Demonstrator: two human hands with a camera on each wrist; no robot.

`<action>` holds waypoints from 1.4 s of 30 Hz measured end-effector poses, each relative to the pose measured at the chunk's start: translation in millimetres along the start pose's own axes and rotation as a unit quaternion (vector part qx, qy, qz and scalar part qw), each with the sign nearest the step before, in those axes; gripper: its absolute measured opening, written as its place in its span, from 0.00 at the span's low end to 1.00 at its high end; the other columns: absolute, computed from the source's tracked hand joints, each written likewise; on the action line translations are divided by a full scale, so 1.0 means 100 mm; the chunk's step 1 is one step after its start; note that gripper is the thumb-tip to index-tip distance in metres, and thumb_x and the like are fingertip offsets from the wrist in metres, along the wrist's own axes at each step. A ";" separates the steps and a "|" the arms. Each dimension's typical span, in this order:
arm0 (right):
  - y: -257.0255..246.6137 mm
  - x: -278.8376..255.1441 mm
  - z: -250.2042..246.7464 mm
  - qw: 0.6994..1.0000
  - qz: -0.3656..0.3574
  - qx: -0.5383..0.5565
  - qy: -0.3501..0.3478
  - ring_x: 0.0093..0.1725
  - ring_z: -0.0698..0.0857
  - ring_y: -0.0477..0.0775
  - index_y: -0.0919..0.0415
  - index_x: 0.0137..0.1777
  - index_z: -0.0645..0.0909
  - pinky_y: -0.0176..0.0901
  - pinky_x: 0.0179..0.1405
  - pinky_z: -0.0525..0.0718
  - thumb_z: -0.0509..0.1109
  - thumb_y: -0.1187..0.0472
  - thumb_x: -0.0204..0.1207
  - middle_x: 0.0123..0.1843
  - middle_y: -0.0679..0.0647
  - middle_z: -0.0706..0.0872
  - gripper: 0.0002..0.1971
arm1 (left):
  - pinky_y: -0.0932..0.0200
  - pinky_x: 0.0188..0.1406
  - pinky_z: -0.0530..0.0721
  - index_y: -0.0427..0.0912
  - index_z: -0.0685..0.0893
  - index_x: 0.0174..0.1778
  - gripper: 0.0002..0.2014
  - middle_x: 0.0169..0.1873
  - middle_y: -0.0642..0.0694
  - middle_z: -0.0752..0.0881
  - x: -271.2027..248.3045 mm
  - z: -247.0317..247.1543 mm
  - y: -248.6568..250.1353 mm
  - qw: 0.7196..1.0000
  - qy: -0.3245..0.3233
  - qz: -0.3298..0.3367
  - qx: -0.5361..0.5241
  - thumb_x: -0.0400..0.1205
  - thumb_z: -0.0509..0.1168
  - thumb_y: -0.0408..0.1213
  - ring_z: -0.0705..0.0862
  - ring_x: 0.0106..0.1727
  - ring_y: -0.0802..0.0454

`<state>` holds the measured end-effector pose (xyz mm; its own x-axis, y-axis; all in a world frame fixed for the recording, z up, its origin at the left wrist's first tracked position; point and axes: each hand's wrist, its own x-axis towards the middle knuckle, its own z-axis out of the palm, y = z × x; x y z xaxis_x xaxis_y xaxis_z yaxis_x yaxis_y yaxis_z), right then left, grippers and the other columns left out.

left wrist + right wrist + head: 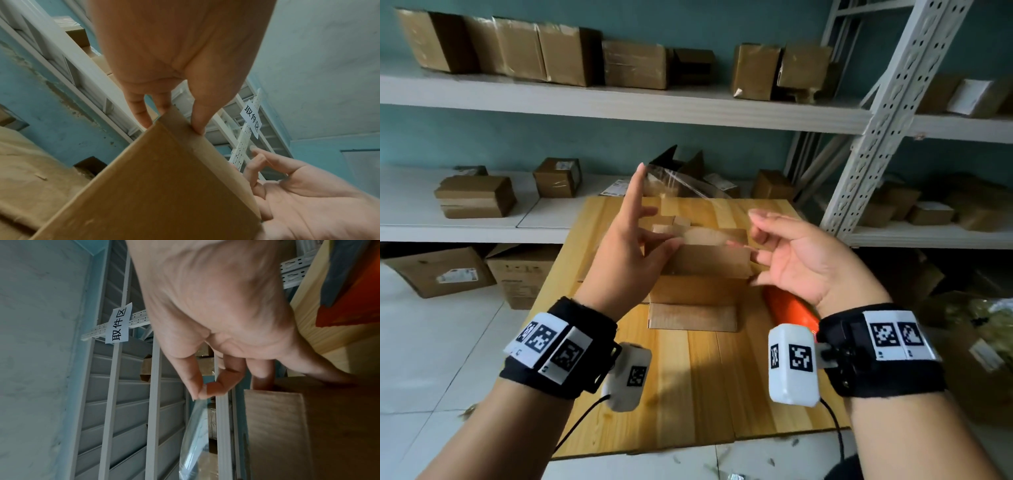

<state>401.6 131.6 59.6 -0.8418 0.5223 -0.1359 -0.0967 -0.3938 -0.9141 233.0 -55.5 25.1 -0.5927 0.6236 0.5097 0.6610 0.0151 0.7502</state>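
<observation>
Wooden table (709,394): cardboard box (702,274) stands mid-table, near flap lying flat toward you, top flaps not yet closed, no tape visible on it. Sealing looks barely begun; closing flaps and taping remain. Your left hand (626,253) at box's left side: thumb and lower fingers pinch box edge, index straight up, clear tape strip (674,180) stuck to its tip. Your right hand (801,260), palm up, pinches strip's other end. Orange dispenser (791,308) lies beside box, under right wrist.

Plain brown cardboard box (709,270); see-through tape strip (681,181); honey-yellow, grain-striped table (698,377); bright orange tool (792,310); black wristbands (585,318) with white tags (887,334) bearing black square codes; teal wall (585,137); white shelves (619,102).
</observation>
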 end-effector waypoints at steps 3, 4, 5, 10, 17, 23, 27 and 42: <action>0.10 -0.11 0.01 1.000 -0.001 -0.016 0.008 0.62 0.90 0.61 0.53 0.57 0.86 0.99 0.74 0.56 0.79 0.59 0.72 0.40 0.47 0.89 0.13 | 0.64 0.50 0.91 0.66 0.46 0.92 0.51 0.68 0.48 0.82 0.01 0.04 0.00 1.000 0.005 -0.002 0.007 0.85 0.75 0.36 0.91 0.47 0.63; 0.15 -0.14 0.02 1.000 -0.012 -0.013 0.021 0.62 0.91 0.60 0.53 0.57 0.86 0.99 0.74 0.55 0.79 0.59 0.71 0.40 0.47 0.90 0.14 | 0.58 0.53 0.92 0.66 0.46 0.92 0.52 0.67 0.49 0.82 0.01 0.08 -0.02 1.000 0.007 -0.009 0.011 0.84 0.76 0.36 0.91 0.47 0.63; 0.18 -0.16 0.04 0.999 -0.027 -0.005 0.037 0.63 0.92 0.60 0.53 0.56 0.86 0.99 0.74 0.54 0.79 0.59 0.71 0.41 0.47 0.91 0.14 | 0.52 0.54 0.93 0.67 0.46 0.92 0.53 0.66 0.50 0.83 0.01 0.12 -0.04 1.000 0.013 -0.015 0.019 0.84 0.77 0.36 0.91 0.47 0.64; 0.26 -0.14 0.08 0.993 -0.068 0.023 0.095 0.67 0.91 0.63 0.54 0.53 0.86 0.98 0.75 0.52 0.80 0.61 0.77 0.46 0.49 0.93 0.07 | 0.54 0.58 0.90 0.67 0.43 0.92 0.58 0.77 0.46 0.78 0.07 0.26 -0.12 0.998 0.041 -0.014 0.054 0.80 0.80 0.36 0.90 0.60 0.60; 0.39 -0.15 0.10 0.967 -0.175 -0.070 0.174 0.59 0.94 0.57 0.57 0.63 0.87 0.65 0.73 0.85 0.83 0.59 0.78 0.54 0.58 0.95 0.15 | 0.50 0.66 0.87 0.70 0.39 0.90 0.62 0.83 0.43 0.73 0.12 0.34 -0.14 0.998 0.035 -0.024 0.040 0.79 0.81 0.37 0.85 0.72 0.54; 0.39 -0.09 0.08 0.956 -0.238 -0.053 0.166 0.58 0.93 0.56 0.61 0.62 0.87 0.40 0.59 0.89 0.84 0.64 0.76 0.57 0.63 0.93 0.16 | 0.64 0.65 0.80 0.65 0.40 0.92 0.62 0.88 0.43 0.67 0.09 0.33 -0.16 0.999 0.021 -0.038 0.003 0.78 0.83 0.40 0.80 0.70 0.65; 0.42 -0.04 0.06 0.967 -0.216 0.006 0.135 0.55 0.92 0.54 0.63 0.64 0.85 0.52 0.73 0.86 0.81 0.69 0.76 0.51 0.57 0.93 0.17 | 0.73 0.61 0.80 0.68 0.40 0.91 0.63 0.88 0.44 0.67 0.07 0.32 -0.17 0.999 0.020 -0.039 -0.016 0.76 0.84 0.41 0.83 0.72 0.62; 0.32 -0.30 0.03 0.992 -0.057 0.043 0.103 0.58 0.95 0.58 0.61 0.56 0.87 0.62 0.84 0.72 0.81 0.66 0.77 0.52 0.55 0.93 0.10 | 0.51 0.62 0.90 0.68 0.41 0.92 0.70 0.77 0.53 0.80 -0.18 0.05 0.23 0.997 -0.012 -0.061 0.042 0.65 0.86 0.54 0.86 0.63 0.64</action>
<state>422.2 101.2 35.9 -0.6976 0.7070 -0.1163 -0.2383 -0.3821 -0.8929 261.5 -62.6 31.1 -0.6607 0.6314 0.4061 0.6211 0.1560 0.7681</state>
